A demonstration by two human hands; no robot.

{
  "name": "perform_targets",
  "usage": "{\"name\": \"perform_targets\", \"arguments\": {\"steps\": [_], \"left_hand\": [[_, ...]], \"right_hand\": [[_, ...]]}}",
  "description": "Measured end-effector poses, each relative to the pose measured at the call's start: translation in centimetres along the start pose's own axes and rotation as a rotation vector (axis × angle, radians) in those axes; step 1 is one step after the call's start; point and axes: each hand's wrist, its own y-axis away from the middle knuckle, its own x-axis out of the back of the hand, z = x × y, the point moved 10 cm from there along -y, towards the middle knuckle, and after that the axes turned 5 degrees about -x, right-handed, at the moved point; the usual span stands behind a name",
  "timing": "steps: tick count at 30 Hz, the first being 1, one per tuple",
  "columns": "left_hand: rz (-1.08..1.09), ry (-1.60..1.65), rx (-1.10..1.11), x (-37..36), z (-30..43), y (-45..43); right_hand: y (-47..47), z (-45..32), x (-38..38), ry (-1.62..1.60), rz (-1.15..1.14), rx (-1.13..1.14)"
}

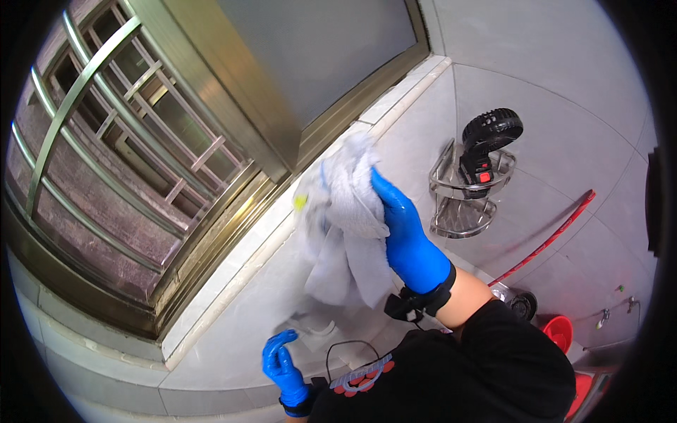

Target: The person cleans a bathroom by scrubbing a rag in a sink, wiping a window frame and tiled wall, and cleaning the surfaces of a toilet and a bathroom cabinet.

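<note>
My right hand, in a blue glove, grips a bunched light grey cloth. The cloth's folds hang down and its far part is blurred. It lies over or just in front of the pale tiled window ledge; I cannot tell whether it touches. A small yellow-green patch shows at the cloth's left edge. Lower down, my left hand, also gloved in blue, is held away from the cloth. Its fingers are bent, the thumb stands apart, and nothing is seen in it.
A metal-framed sliding window with steel bars outside runs along the ledge. On the right wall, a wire corner rack holds a black fan. Nearby are a red hose, a red bucket and wall taps.
</note>
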Motion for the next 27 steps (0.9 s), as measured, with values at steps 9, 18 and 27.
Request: {"name": "perform_targets", "arguments": {"steps": [9, 18, 27], "left_hand": [[0.364, -0.640, -0.550, 6.1, 6.3, -3.5], [0.443, -0.957, -0.527, 6.9, 6.4, -6.6], [0.459, -1.126, -0.581, 6.6, 4.6, -6.7]], "right_hand": [[-7.4, -2.7, -3.5, 2.080, -0.130, 1.030], [-17.6, -22.3, 5.8, 1.811, 0.358, 1.008], [-19.4, -29.2, 4.9, 1.723, 0.342, 0.903]]}}
